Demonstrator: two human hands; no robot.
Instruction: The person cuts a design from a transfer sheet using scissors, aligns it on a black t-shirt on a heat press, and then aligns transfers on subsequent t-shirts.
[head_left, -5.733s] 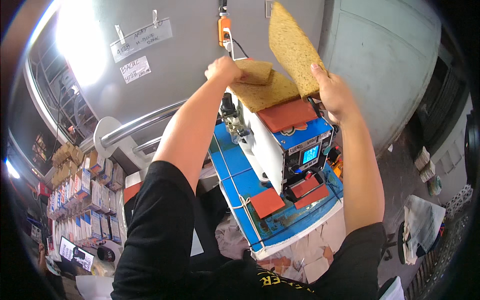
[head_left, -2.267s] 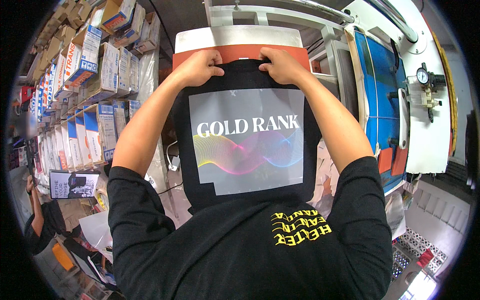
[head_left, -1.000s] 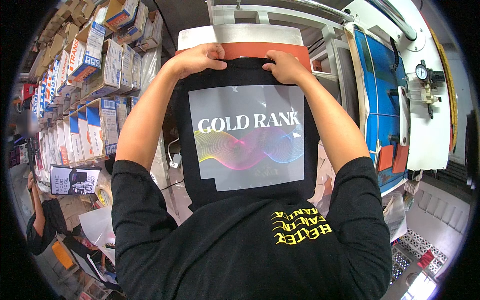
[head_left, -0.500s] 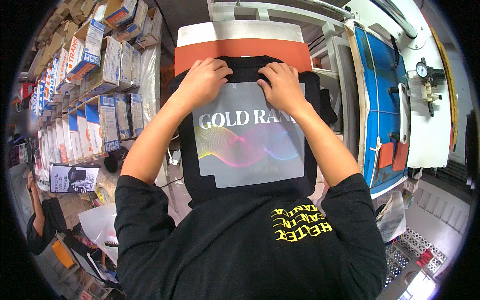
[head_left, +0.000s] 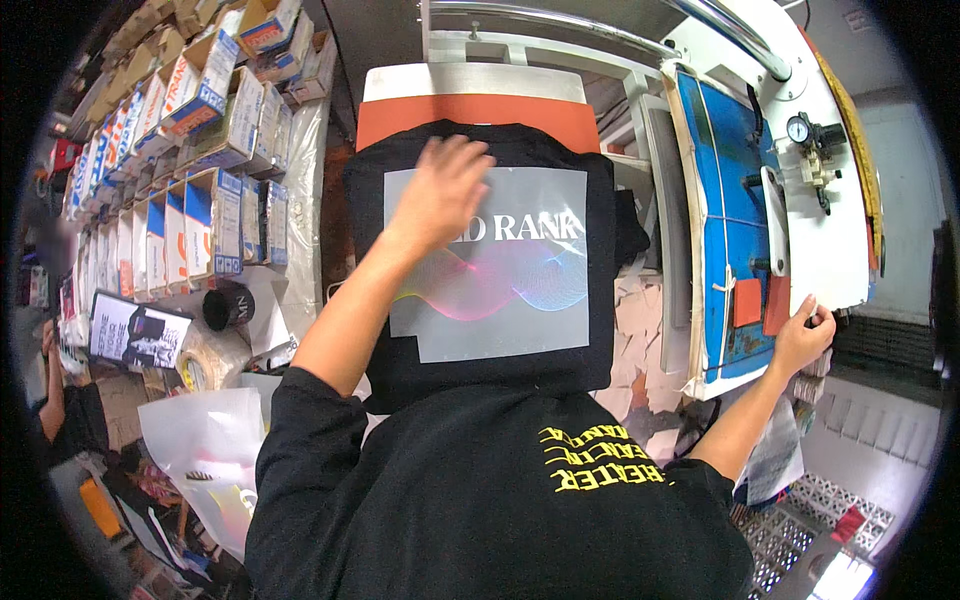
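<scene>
A black garment (head_left: 600,180) lies over the orange pad (head_left: 470,106) of a heat press table. On it sits a grey transfer sheet (head_left: 500,300) with white lettering and a coloured wave print. My left hand (head_left: 440,190) rests flat, fingers apart, on the sheet's upper left part. My right hand (head_left: 805,335) is far to the right, fingers curled around a dark knob on the near edge of the swung-away press head (head_left: 750,200), which is white with a blue underside.
Rows of cardboard boxes (head_left: 170,170) line the left side. A roll of tape (head_left: 200,365) and a black cup (head_left: 228,305) sit by plastic bags (head_left: 200,440). Paper scraps (head_left: 645,330) lie under the press. Another person's arm (head_left: 60,390) is at far left.
Both hands left the garment's collar edge. My left hand slid onto the transfer sheet and my right hand went out to the press head's edge.
</scene>
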